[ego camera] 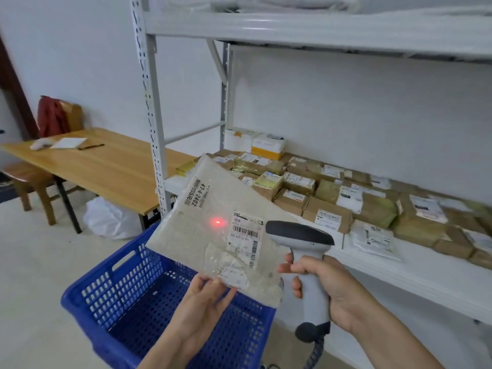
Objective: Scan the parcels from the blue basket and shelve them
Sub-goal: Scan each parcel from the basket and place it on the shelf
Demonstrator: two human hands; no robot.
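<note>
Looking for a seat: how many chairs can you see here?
2. One wooden chair stands at the table's near left side; a second chair, red garment over its back, stands behind it. Others may be out of view.

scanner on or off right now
On: a red light spot glows on the grey parcel, just left of its barcode label, where the scanner points.

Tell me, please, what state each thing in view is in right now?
parcel, held up by its lower edge, red scan dot just left of its label.
scanner, held, switched on, aimed at the parcel.
basket, no parcels showing inside.
shelf, lower level loaded with boxes.
</note>
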